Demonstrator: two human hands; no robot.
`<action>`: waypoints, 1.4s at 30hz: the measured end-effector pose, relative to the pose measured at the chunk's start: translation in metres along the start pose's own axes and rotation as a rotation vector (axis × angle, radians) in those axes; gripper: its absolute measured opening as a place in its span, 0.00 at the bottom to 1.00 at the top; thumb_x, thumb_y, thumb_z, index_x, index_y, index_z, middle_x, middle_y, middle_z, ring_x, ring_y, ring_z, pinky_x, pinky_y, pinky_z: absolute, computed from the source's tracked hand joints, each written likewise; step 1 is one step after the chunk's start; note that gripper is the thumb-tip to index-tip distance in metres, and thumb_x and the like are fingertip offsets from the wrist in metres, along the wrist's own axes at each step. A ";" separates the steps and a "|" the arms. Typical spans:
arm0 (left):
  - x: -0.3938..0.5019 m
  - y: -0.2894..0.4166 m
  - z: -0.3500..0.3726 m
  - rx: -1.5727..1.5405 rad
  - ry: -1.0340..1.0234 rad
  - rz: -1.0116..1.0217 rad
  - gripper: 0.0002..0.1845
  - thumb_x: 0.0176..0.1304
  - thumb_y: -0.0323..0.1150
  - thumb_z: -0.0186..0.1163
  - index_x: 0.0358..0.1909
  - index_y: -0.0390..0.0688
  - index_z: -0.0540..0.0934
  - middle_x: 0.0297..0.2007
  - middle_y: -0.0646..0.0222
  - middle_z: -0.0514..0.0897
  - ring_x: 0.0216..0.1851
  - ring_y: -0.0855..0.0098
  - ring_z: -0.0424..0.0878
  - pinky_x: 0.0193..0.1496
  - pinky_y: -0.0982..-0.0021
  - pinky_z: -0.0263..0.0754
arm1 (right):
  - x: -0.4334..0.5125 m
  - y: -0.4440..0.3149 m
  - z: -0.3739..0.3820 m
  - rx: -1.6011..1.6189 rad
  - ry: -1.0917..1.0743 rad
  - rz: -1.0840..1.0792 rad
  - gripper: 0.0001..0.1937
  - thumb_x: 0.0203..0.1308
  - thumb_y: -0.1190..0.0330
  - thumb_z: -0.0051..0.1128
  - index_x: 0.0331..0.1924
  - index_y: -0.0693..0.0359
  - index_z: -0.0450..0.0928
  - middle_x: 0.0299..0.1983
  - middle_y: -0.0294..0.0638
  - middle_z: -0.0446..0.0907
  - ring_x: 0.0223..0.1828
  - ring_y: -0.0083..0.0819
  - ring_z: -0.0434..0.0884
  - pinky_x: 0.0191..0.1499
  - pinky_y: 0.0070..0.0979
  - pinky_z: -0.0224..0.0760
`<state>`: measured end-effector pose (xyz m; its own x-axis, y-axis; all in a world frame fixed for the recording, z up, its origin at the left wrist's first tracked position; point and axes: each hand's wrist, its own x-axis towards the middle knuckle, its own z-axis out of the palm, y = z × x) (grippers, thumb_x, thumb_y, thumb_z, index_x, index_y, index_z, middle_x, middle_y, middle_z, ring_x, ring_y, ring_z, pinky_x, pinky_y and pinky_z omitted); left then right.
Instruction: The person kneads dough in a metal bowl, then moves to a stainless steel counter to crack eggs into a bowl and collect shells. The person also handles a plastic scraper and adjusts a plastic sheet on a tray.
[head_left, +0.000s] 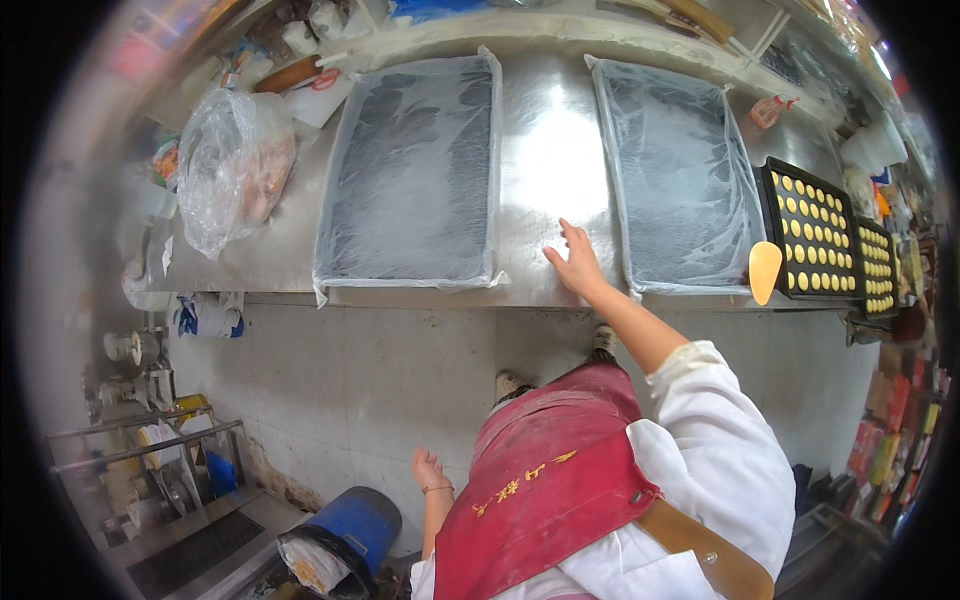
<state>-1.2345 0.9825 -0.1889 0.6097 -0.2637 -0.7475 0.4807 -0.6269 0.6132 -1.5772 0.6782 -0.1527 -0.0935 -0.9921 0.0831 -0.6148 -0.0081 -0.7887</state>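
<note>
My right hand (577, 262) reaches over the steel worktable (553, 112), fingers spread and nothing held. It is between two large rectangular trays wrapped in clear plastic film, a left tray (412, 172) and a right tray (679, 172), nearer the right one. Whatever the film covers looks dark and cannot be made out. Down by my left side hangs my left hand (430, 472), loosely curled and empty, away from the table. A pale orange, rounded scraper (763, 272) lies by the right tray's front corner, partly over a black tray's edge.
Black trays (816, 232) (876, 266) of small round yellow pieces stand at the right. A spray bottle (769, 111) is behind them. At the left lies a clear plastic bag (232, 169) near red-handled scissors (325, 79). A blue bin (352, 529) stands on the floor behind.
</note>
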 end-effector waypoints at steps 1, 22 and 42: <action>0.007 0.001 -0.013 -0.059 0.020 -0.056 0.24 0.51 0.35 0.54 0.52 0.44 0.65 0.45 0.68 0.71 0.45 0.71 0.67 0.45 0.64 0.58 | 0.008 -0.006 0.016 0.009 -0.056 0.023 0.32 0.49 0.63 0.55 0.57 0.67 0.55 0.43 0.50 0.67 0.44 0.41 0.68 0.47 0.31 0.62; 0.043 0.023 0.012 -0.188 -0.135 -0.130 0.22 0.53 0.34 0.54 0.51 0.44 0.64 0.35 0.70 0.72 0.30 0.72 0.72 0.26 0.74 0.65 | 0.044 -0.025 0.076 -0.250 -0.187 -0.013 0.34 0.47 0.63 0.55 0.59 0.63 0.55 0.55 0.53 0.62 0.56 0.46 0.62 0.55 0.37 0.56; 0.003 0.076 0.074 -0.023 -0.212 0.088 0.18 0.57 0.30 0.50 0.50 0.43 0.64 0.32 0.68 0.75 0.27 0.73 0.74 0.23 0.76 0.68 | 0.069 0.097 -0.042 -0.441 0.328 0.185 0.28 0.48 0.78 0.42 0.57 0.46 0.61 0.62 0.43 0.51 0.64 0.42 0.48 0.61 0.43 0.39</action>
<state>-1.2427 0.8795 -0.1633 0.5045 -0.4663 -0.7267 0.4477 -0.5783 0.6819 -1.6757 0.6144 -0.1976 -0.4250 -0.8809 0.2082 -0.8268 0.2842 -0.4855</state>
